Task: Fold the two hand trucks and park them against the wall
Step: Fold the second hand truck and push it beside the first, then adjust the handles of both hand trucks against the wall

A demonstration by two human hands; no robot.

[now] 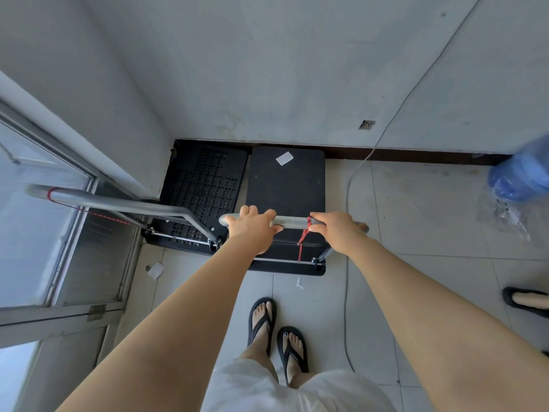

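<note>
Two black platform hand trucks stand side by side on the floor, their far ends at the wall (297, 84). The right truck (285, 185) has a smooth deck with a white sticker. Its grey handle bar (292, 223) stands raised, with a red cord tied to it. My left hand (252, 228) and my right hand (337, 230) both grip that bar from above. The left truck (205, 188) has a perforated deck, and its grey handle (118, 203) stands up, leaning left toward the window.
A glass door or window frame (68, 221) runs along the left. A grey cable (347, 263) hangs from the wall and trails across the tiles. A blue water bottle (520, 176) stands at the right. Another person's sandalled foot (528, 301) is at the right edge.
</note>
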